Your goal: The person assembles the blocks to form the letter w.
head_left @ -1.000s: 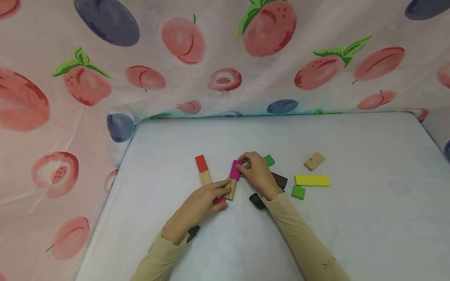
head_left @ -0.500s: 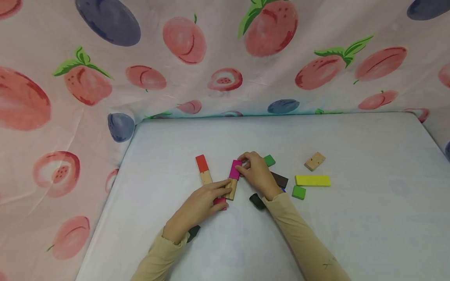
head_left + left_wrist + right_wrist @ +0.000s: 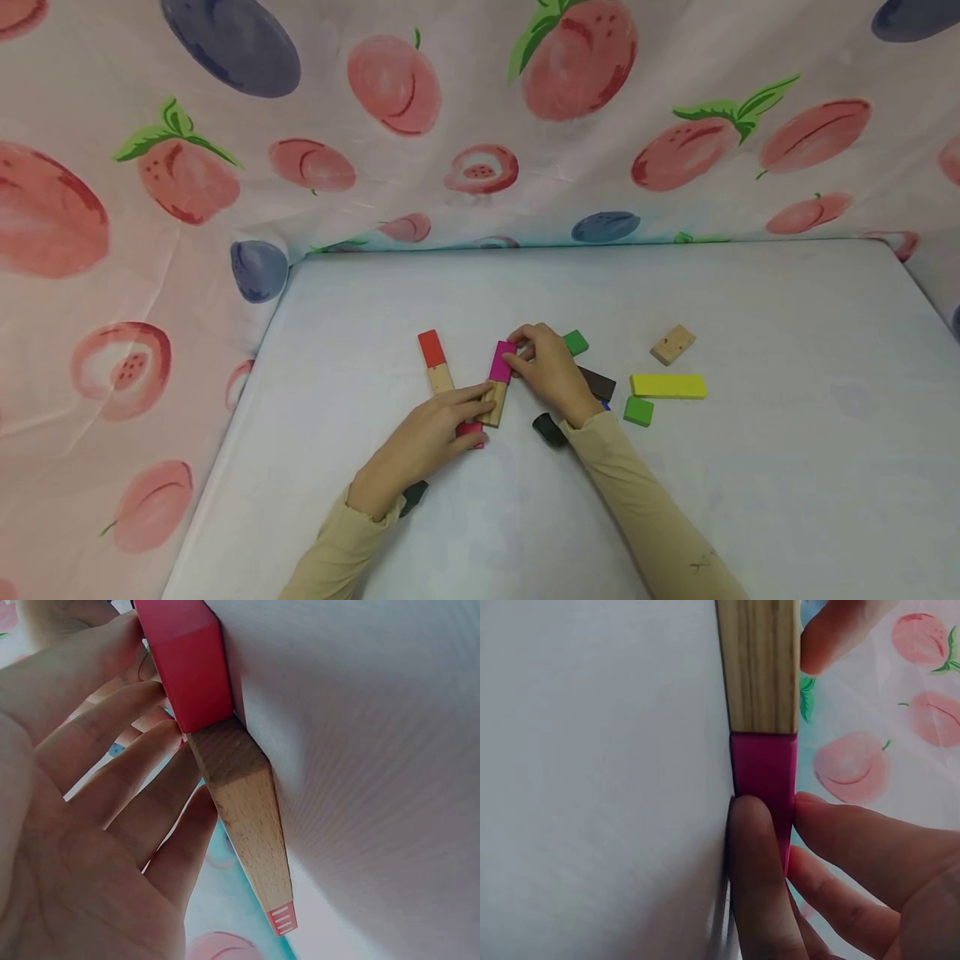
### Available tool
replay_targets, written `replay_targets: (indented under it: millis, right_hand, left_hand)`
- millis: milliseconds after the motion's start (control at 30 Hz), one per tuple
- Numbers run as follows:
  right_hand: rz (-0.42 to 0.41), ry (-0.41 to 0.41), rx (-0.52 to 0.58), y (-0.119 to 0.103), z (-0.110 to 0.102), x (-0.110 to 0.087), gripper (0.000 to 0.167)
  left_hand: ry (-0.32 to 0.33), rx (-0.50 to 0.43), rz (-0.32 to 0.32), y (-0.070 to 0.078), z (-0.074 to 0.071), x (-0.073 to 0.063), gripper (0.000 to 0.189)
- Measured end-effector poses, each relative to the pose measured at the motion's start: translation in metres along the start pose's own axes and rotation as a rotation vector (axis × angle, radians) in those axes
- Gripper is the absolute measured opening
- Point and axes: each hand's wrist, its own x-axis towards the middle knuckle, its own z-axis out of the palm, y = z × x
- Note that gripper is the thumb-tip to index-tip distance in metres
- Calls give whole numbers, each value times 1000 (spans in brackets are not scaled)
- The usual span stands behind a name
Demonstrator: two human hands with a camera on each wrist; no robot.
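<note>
In the head view, a magenta block (image 3: 502, 362) lies end to end with a plain wooden block (image 3: 496, 408). The thumb and fingers of my right hand (image 3: 551, 367) pinch the magenta block, and the right wrist view shows the hold closely. My left hand (image 3: 423, 437) rests over the blocks with its fingers extended; their tips touch the plain wooden block and a pinkish-red block (image 3: 472, 430), which the hand partly covers. Another row, a red block (image 3: 431, 348) joined to a wooden block (image 3: 440, 379), leads under the left fingers. Its meeting with the pinkish-red block shows in the left wrist view.
To the right lie a yellow block (image 3: 667, 386), a speckled wooden block (image 3: 672, 344) and a small green block (image 3: 638, 411). Beside the right hand are another green block (image 3: 576, 342) and a dark brown block (image 3: 597, 383). A fruit-patterned cloth (image 3: 480, 125) stands behind the table (image 3: 787, 467).
</note>
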Motion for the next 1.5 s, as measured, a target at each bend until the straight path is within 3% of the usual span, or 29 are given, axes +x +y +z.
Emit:
replay_targets:
  millis: [400,767,1233,1500]
  right_hand:
    - [5,7,9,-2,-1,-1,25]
    - [10,29,-26,-10,-14,-6,30]
    - [-61,50,-94,-13,-47,-7,32]
    - [-89,46,-156,-7,-59,-6,32]
  left_hand:
    - [9,54,23,0,-1,-1,45]
    - [113,105,49,5,-1,4,44]
    - [102,102,-13,7,-15,25,46]
    - [105,103,-37,9,-14,34,49]
